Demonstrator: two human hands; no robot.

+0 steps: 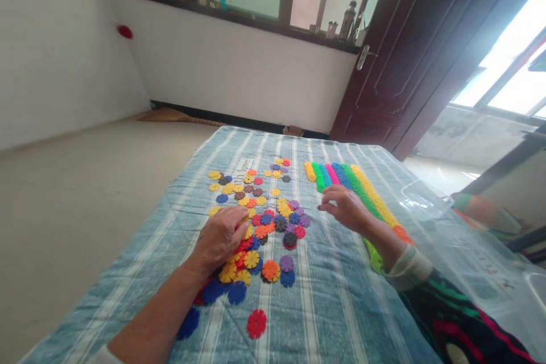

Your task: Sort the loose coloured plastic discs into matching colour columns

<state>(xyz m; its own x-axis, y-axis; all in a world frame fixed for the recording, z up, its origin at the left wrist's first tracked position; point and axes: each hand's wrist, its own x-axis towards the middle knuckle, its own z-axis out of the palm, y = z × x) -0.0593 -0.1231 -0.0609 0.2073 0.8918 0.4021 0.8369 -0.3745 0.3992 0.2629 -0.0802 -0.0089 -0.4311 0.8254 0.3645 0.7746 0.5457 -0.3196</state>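
Note:
Many notched plastic discs [270,271] in yellow, red, blue, orange, purple, brown and black lie loosely over a striped blue tablecloth [298,307]. My left hand [224,236] rests on the left side of this pile with curled fingers; whatever is under or in them is hidden. Over to the right, my right hand [347,207] has its thumb and fingers pinched together on a small dark disc [321,207], seen nearly edge-on. Just beyond that hand, long single-colour rows [371,193] in yellow, green, blue and pink lie side by side, partly covered by my right forearm.
Clear plastic containers [426,200] stand along the table's right side. A single red disc [256,324] lies near the front. Past the far table edge are a wall, a window sill [256,16] with bottles, and a dark red door [396,57].

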